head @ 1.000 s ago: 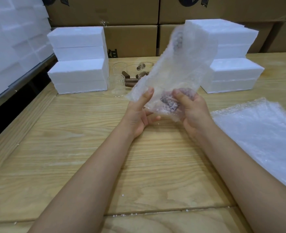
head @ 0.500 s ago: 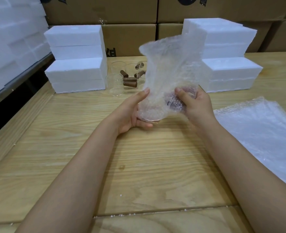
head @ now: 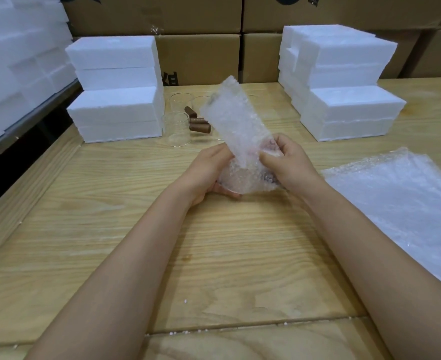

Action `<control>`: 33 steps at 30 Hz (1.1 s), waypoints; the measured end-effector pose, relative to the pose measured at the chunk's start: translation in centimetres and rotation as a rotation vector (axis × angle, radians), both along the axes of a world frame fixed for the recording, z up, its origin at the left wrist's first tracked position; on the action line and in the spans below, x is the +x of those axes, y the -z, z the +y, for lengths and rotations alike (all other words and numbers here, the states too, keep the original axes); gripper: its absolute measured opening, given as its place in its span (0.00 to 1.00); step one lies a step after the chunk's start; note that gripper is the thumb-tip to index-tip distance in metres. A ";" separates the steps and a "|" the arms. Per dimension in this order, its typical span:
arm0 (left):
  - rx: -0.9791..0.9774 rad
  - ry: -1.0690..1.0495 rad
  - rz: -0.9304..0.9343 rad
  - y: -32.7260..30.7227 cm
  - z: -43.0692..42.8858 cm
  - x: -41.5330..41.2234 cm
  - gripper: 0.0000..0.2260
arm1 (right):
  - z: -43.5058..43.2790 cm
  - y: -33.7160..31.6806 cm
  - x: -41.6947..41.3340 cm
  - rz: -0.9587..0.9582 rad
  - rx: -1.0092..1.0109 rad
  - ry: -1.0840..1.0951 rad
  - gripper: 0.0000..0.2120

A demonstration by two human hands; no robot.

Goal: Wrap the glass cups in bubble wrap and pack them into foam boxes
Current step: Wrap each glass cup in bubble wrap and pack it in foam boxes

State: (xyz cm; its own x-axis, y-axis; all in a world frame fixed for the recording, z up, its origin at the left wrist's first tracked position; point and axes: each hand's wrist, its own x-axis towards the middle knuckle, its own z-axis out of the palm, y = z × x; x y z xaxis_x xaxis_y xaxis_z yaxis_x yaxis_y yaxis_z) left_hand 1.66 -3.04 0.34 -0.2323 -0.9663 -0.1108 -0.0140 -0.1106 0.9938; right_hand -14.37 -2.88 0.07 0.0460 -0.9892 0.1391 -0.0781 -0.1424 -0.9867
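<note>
Looking down over two bare forearms onto a pale wooden table (head: 162, 229). Midway between the hands, resting on or just above the wood, cannot tell which: a glass cup (head: 236, 181) partly swaddled in a sheet of bubble wrap (head: 232, 120). Lying on its side, long axis running across from palm to palm, round base turned toward the left hand (head: 207, 172), a dark brownish part showing through the film at the right hand (head: 289, 166) end. Cradled from below and the left by curled left fingers; pinched from the right between right thumb and fingers, over the wrap. Both hands equally near, each touching the bundle. Loose tail of wrap standing up from the cup and leaning away, up and to the left, free of either hand. Judged as the hinge of the coming move: rolling the cup about that crosswise axis, away from the body, to take up the standing tail. Cup itself clear glass, hazy under the bubbles, outline only partly readable, rim not made out. Further back: unwrapped glass cups (head: 177, 128) and brown cork-like pieces (head: 199, 127), flanked by a left stack of foam boxes (head: 115, 100) and a right stack of foam boxes (head: 344, 100). Near right: a pile of spare bubble wrap sheets (head: 395, 198). Cardboard cartons (head: 201, 55) behind
</note>
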 end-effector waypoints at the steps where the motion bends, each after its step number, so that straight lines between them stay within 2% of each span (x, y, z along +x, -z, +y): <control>1: -0.025 -0.010 -0.001 0.1 0.0 -0.1 0.11 | -0.1 0.0 -0.1 0.030 0.037 0.025 0.08; 4: -0.122 -0.030 0.000 0.4 -0.1 -0.4 0.13 | -0.2 -0.2 -0.5 -0.016 0.210 -0.098 0.26; 5: -0.141 -0.025 0.009 0.5 -0.1 -0.5 0.15 | -0.1 -0.3 -0.6 -0.060 0.264 -0.177 0.27; 7: -0.159 0.004 0.044 0.4 0.1 -0.6 0.18 | -0.1 -0.3 -0.6 -0.123 0.320 -0.284 0.19; 9: -0.171 0.063 0.065 0.1 0.5 -0.7 0.24 | -0.1 -0.5 -0.5 -0.070 0.348 -0.240 0.10; 12: -0.174 0.121 0.007 -0.3 1.0 -0.8 0.47 | -0.2 -0.7 -0.4 0.127 0.326 -0.104 0.11; 13: -0.192 0.133 -0.026 -0.3 1.0 -0.9 0.51 | -0.1 -0.8 -0.2 0.173 0.308 -0.075 0.11; 14: -0.212 0.143 -0.041 -0.3 1.0 -1.0 0.48 | -0.1 -0.8 -0.1 0.203 0.285 -0.053 0.10; 15: -0.228 0.148 -0.050 -0.2 0.8 -1.0 0.40 | -0.1 -0.8 0.1 0.215 0.263 -0.039 0.09; 18: -0.257 0.114 0.003 0.4 0.3 -1.2 0.07 | 0.2 -0.8 0.8 0.242 0.213 -0.008 0.09; 19: -0.269 0.104 0.005 0.3 0.3 -1.3 0.06 | 0.2 -0.8 1.0 0.270 0.185 0.004 0.08; 22: -0.301 0.076 -0.031 -0.1 0.1 -1.4 0.11 | 0.4 -0.8 1.4 0.340 0.079 0.047 0.08; 25: -0.302 0.058 -0.081 -0.5 0.0 -1.6 0.13 | 0.6 -0.6 1.6 0.301 0.066 0.042 0.09; 27: -0.296 0.002 -0.116 -0.3 -0.2 -1.7 0.13 | 0.8 -0.6 1.7 0.261 0.070 0.016 0.13; 30: -0.280 -0.104 -0.189 0.0 -0.6 -1.6 0.21 | 0.8 -0.6 1.8 0.139 0.077 -0.045 0.19; 33: -0.362 -0.136 -0.242 0.4 -0.4 -1.6 0.22 | 0.9 -0.4 1.8 0.106 0.063 -0.045 0.12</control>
State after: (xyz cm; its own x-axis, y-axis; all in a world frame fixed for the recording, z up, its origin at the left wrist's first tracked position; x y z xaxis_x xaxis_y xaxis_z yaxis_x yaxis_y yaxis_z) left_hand 0.02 -3.39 -0.03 -0.1097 -0.9728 0.2041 -0.2597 0.2262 0.9388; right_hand -12.54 -1.97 0.51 0.1017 -0.9924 0.0690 -0.1775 -0.0864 -0.9803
